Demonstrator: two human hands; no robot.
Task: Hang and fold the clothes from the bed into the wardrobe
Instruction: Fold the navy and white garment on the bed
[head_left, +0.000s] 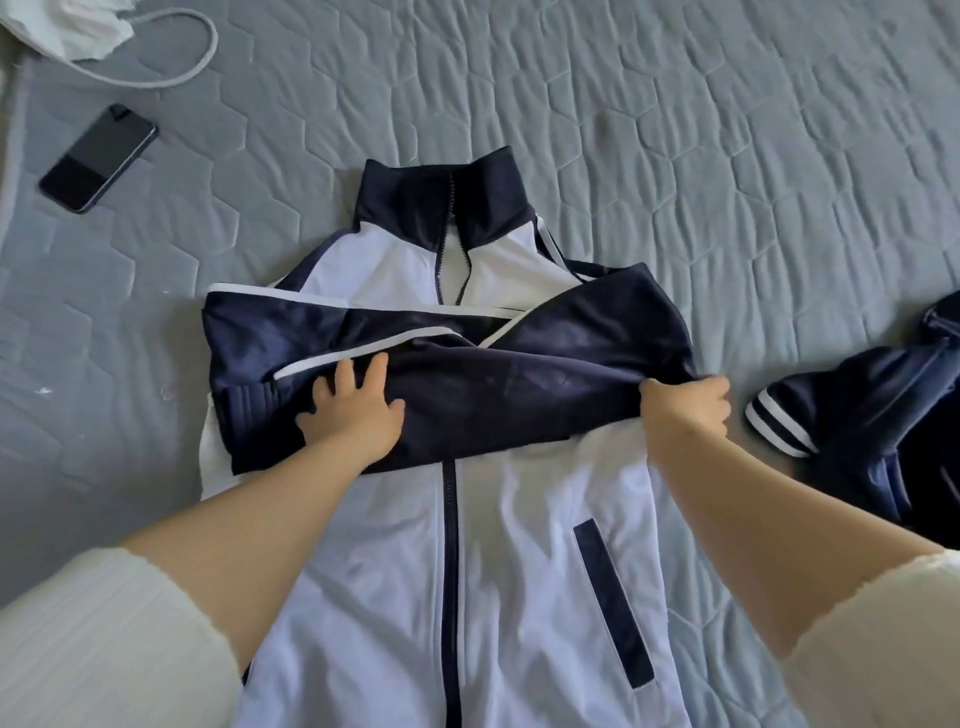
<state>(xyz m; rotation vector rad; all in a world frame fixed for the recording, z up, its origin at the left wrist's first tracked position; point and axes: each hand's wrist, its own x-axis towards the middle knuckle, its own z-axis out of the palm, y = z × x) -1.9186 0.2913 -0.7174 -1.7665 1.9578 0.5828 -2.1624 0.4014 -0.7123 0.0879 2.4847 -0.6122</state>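
Note:
A white and navy track jacket (524, 545) lies front up on the grey quilted bed (727, 130), collar away from me, zip closed. Both navy sleeves (493, 364) are folded across the chest. My left hand (350, 408) presses flat with spread fingers on the folded sleeves near the left cuff. My right hand (688, 410) grips the fold of the sleeve at the jacket's right edge.
A second navy garment with white cuff stripes (872, 421) lies bunched at the right. A dark phone (98, 158) lies at the upper left. A white bag with a cord handle (83, 26) sits in the top left corner.

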